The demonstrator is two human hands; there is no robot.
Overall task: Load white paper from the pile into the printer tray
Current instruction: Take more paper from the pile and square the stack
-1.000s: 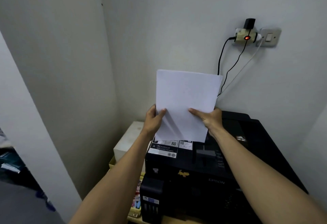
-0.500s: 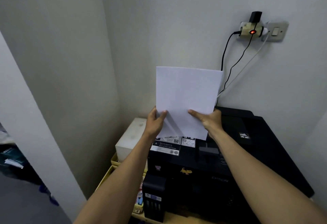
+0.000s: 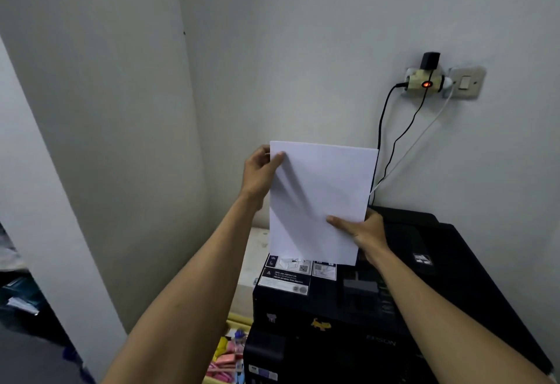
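Head view: white paper [image 3: 321, 199] held upright above the rear of a black printer [image 3: 424, 292], lower edge just over the sticker labels [image 3: 291, 274] on the printer's top, not yet seated in any tray. Left hand [image 3: 257, 176] high on the sheet's upper left corner, thumb on the front face, fingers curled behind, pinching the edge. Right hand [image 3: 363, 230] low on the right edge, thumb laid across the front, fingers behind, gripping it. Hands well apart, one at the top left, the other at the lower right. Behind the sheet, a pale wall [image 3: 303, 50] carrying a socket adapter [image 3: 424, 82] with a red light, beside a switch [image 3: 465, 82]; black and white cables [image 3: 391, 141] hanging from it down behind the printer. Left of the printer, a white box [image 3: 256, 250]; below, a yellow tray [image 3: 236, 321] with pink and mixed small items, too blurred to name.
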